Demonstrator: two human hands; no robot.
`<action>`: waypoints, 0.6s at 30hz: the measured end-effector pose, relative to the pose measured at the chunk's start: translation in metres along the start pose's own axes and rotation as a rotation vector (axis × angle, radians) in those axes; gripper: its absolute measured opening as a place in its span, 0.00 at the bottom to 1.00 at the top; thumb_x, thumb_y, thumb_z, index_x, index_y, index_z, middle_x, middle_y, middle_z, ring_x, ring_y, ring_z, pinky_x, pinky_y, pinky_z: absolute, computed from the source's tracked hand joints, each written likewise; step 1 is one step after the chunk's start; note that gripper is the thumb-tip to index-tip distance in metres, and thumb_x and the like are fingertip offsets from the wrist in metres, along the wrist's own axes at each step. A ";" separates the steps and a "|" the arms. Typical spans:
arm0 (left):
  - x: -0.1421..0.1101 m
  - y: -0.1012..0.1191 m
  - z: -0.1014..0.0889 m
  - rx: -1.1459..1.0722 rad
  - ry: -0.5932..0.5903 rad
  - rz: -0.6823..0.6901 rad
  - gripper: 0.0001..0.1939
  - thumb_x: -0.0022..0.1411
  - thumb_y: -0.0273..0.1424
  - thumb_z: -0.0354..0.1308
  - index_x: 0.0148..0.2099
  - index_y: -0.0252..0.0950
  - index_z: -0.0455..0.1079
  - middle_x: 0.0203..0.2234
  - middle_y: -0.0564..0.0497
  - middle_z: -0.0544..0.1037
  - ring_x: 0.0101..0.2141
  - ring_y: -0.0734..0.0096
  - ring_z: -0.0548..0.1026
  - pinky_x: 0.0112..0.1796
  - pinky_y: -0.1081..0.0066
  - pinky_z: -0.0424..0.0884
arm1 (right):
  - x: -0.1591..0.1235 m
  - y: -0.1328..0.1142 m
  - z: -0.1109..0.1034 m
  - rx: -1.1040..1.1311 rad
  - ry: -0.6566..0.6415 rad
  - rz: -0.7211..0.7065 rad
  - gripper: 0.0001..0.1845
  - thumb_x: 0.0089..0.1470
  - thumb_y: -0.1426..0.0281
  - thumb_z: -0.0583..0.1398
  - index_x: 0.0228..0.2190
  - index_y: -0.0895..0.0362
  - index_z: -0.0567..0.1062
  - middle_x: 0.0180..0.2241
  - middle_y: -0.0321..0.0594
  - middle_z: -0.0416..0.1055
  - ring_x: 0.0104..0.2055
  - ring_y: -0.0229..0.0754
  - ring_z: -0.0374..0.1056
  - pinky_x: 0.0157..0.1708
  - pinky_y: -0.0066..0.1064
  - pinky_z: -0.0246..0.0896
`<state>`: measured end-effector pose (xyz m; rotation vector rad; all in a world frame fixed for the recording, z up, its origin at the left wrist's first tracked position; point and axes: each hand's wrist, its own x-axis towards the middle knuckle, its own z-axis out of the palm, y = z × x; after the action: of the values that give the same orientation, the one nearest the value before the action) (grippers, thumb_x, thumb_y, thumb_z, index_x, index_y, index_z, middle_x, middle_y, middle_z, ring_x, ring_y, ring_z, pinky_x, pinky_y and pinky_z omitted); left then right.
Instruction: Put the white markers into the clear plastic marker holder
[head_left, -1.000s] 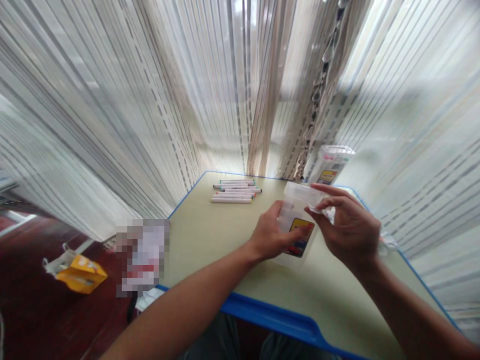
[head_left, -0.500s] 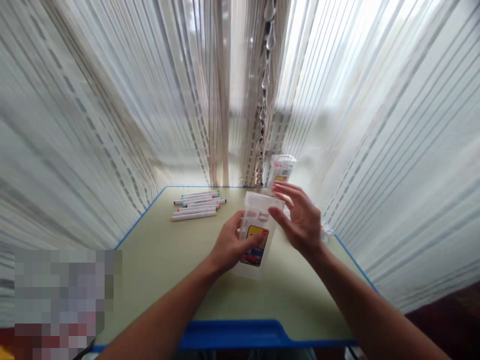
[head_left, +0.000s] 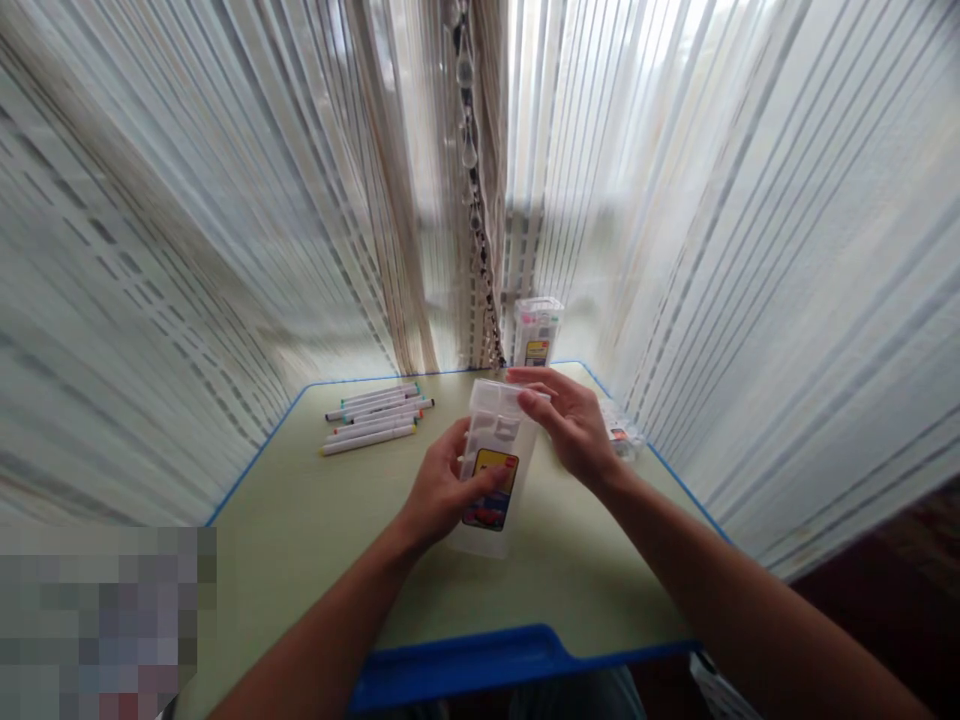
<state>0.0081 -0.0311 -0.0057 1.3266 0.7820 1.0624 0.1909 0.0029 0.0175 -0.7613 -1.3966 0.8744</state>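
Observation:
A clear plastic marker case with a yellow and blue label is held above the table, its top tilted away from me. My left hand wraps around its left side, the thumb lying across the label. At the case's upper right corner, my right hand grips the lid, thumb on the front and fingers over the top and back. The lid looks closed. No markers can be made out inside this case. Left of it, several white markers with coloured ends lie in a loose row on the table.
A second clear case with coloured items inside stands at the table's back edge. Another clear plastic packet lies on the right, partly behind my right hand. String curtains surround the blue-rimmed table. A blue tray forms its front edge.
My right hand has come in from the right and closed onto the top of the case. My left hand keeps its hold. The view has turned slightly to the right.

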 end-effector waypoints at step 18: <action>-0.008 0.003 -0.005 -0.045 -0.212 0.012 0.45 0.47 0.28 0.76 0.64 0.34 0.62 0.38 0.49 0.81 0.35 0.70 0.80 0.36 0.77 0.75 | 0.016 0.003 -0.016 0.166 0.177 0.222 0.32 0.55 0.41 0.61 0.34 0.60 0.81 0.19 0.39 0.74 0.20 0.39 0.68 0.24 0.32 0.62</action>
<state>0.0002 -0.0371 -0.0043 1.3810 0.5898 0.9257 0.2067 0.0197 0.0220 -0.8549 -1.0837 1.0544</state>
